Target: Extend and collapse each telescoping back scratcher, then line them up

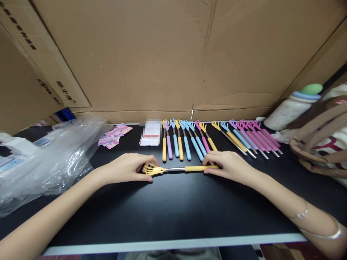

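A yellow telescopic back scratcher (196, 168) lies crosswise between my hands over the black table, its claw end to the left and a short stretch of metal rod showing. My left hand (132, 167) pinches the claw between thumb and fingers. My right hand (225, 164) grips the end of the yellow handle. Just behind, a row of back scratchers in yellow, purple, blue and pink (176, 144) lies with claws pointing away. To the right of that row, a second group of back scratchers (249, 139) lies slanted, several with metal rod ends toward me.
A phone (150, 135) and a pile of pink-purple cards (114, 136) lie at the back left. Clear plastic bags (59, 159) cover the left side. A white bottle (290, 110) and a brown-and-white bag (320, 144) stand at right. Cardboard (162, 54) walls the back.
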Motion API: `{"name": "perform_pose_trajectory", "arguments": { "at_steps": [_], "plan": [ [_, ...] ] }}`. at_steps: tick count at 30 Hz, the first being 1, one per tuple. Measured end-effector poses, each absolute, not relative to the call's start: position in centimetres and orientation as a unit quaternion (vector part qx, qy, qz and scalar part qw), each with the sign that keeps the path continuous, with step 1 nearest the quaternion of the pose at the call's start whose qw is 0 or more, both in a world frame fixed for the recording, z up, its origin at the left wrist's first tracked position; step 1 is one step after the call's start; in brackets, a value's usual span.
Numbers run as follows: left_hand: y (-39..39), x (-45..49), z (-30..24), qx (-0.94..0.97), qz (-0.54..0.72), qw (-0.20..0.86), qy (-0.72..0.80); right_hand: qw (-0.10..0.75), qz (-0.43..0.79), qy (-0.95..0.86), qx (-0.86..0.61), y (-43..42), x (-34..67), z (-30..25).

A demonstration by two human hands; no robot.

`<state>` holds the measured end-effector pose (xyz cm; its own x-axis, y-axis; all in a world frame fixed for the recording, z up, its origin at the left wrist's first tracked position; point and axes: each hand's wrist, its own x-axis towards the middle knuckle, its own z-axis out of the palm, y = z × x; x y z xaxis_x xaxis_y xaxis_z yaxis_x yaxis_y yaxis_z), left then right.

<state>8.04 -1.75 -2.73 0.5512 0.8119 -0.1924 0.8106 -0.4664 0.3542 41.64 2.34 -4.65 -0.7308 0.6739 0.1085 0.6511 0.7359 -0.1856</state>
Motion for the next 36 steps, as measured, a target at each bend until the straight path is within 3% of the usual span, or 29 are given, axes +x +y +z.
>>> {"name": "perform_pose_trajectory", "arguments": {
  "at_steps": [36],
  "plan": [
    [-0.9, 7.8, -3.5, 0.871, 0.017, 0.191, 0.451, 0.066, 0.096, -0.938, -0.327, 1.9, 41.7, -4.1]
  ]
}}
